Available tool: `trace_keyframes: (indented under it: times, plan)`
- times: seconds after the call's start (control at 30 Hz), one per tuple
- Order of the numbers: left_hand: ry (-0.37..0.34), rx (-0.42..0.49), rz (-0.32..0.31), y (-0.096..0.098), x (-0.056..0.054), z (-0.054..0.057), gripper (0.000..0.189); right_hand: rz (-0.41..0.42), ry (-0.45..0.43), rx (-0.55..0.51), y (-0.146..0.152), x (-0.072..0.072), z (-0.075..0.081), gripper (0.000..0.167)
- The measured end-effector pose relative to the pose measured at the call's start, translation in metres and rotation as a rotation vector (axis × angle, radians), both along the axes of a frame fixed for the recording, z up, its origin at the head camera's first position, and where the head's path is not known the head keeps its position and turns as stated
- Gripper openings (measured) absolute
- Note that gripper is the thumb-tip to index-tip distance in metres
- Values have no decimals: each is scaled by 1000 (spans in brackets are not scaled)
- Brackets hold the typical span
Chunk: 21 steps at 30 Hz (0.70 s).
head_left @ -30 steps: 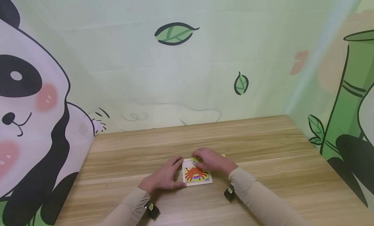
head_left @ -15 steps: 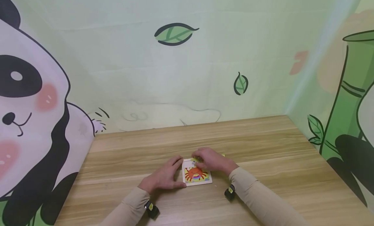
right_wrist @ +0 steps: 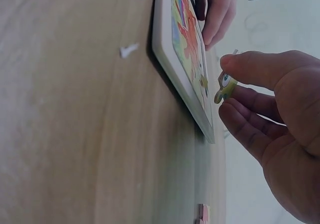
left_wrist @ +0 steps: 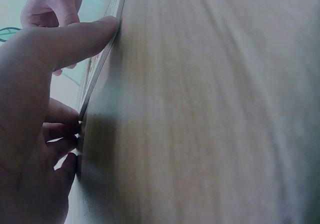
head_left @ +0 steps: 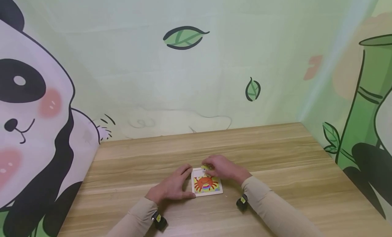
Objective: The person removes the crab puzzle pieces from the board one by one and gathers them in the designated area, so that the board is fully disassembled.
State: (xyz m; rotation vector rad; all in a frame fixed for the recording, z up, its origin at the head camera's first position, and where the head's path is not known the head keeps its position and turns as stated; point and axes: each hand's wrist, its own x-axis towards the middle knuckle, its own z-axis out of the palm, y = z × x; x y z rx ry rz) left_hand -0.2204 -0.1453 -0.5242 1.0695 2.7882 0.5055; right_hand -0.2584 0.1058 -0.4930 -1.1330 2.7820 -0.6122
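Observation:
A small wooden-framed jigsaw puzzle (head_left: 209, 194) with an orange crab picture lies on the table. Its upper part shows a pale bare area. My left hand (head_left: 173, 185) holds the frame by its left side, thumb at the near corner and fingertips at the far one. In the left wrist view the thumb (left_wrist: 87, 41) presses on the frame's edge. Over the puzzle's upper part, my right hand (head_left: 223, 166) pinches a yellow-green puzzle piece (right_wrist: 226, 86) with a printed eye between thumb and fingers. The right wrist view shows this piece tilted, just above the board.
A wood-grain table (head_left: 137, 155) bears the puzzle. A tiny white scrap (right_wrist: 129, 50) lies near the puzzle's near right corner. Another pinkish piece (right_wrist: 204, 214) lies farther right, partly cut off. Walls with panda and bamboo prints (head_left: 373, 80) stand behind and at the sides.
The piece in my right hand has tilted and shifted slightly over the frame's top. A yellow bit seen behind the right wrist earlier is now hidden. The left hand stays put.

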Motion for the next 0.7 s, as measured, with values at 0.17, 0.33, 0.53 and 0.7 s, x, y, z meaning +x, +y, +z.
trace_keyframes:
  times: [0.17,0.33,0.53,0.7]
  plan:
    - [-4,15,-5,0,0,0,98,10,13,-28,4,0,1,38]
    - [-13,11,-2,0,-1,-1,99,-11,-12,-47,8,-1,3,38]
    - [-15,6,-3,0,-1,-1,99,-34,-11,-46,13,-2,3,39]
    - [-18,8,0,0,0,0,98,-51,7,-50,17,-4,2,38]
